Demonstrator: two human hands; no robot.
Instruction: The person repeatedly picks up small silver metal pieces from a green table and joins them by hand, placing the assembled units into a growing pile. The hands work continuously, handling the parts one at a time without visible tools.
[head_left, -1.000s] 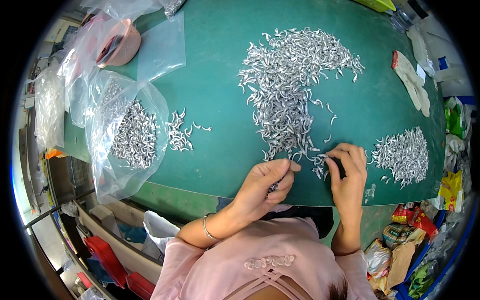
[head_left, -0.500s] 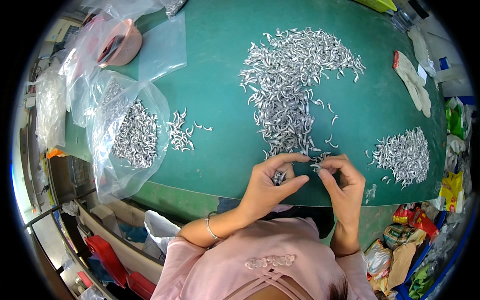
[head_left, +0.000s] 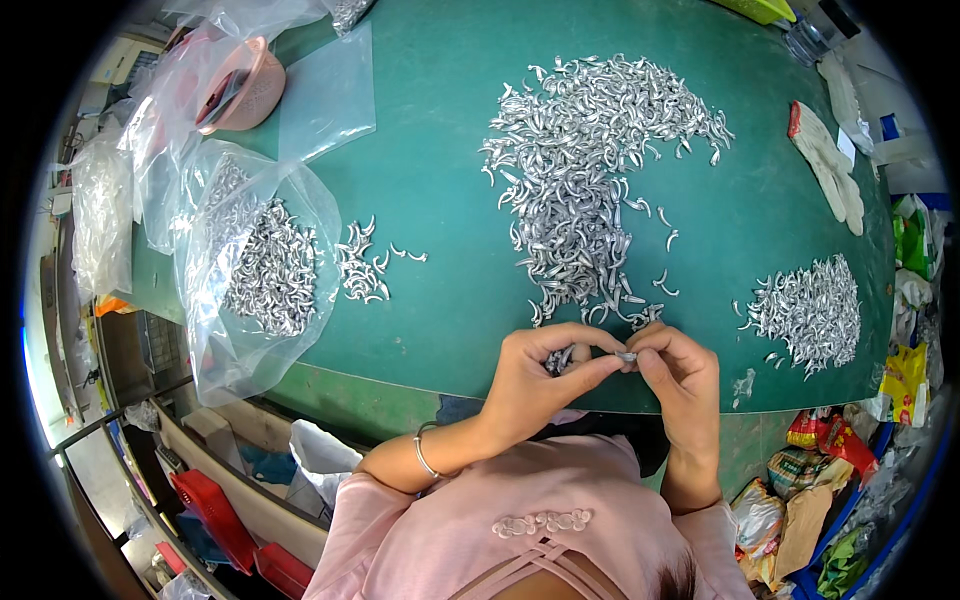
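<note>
Just off the table's front edge, my left hand (head_left: 530, 378) is closed around several small curved silver metal pieces (head_left: 559, 360) in its palm. Its thumb and forefinger meet my right hand (head_left: 685, 378) at a single curved metal piece (head_left: 626, 356). Both hands pinch that piece between their fingertips. Right beyond the fingers lies the near end of a large heap of the same curved pieces (head_left: 570, 215), which spreads toward the far side of the green table (head_left: 430, 150).
A smaller heap (head_left: 810, 312) of pieces lies at the right. On the left, a clear plastic bag (head_left: 215, 350) holds more, with loose pieces (head_left: 362, 265) beside it. A pink basket (head_left: 255, 95) and a flat plastic bag (head_left: 330, 95) stand behind; a white glove (head_left: 828, 170) lies far right.
My hands have come together: the left thumb has closed toward its forefinger, and the right hand has moved slightly left. The piece is now pinched between both hands' fingertips.
</note>
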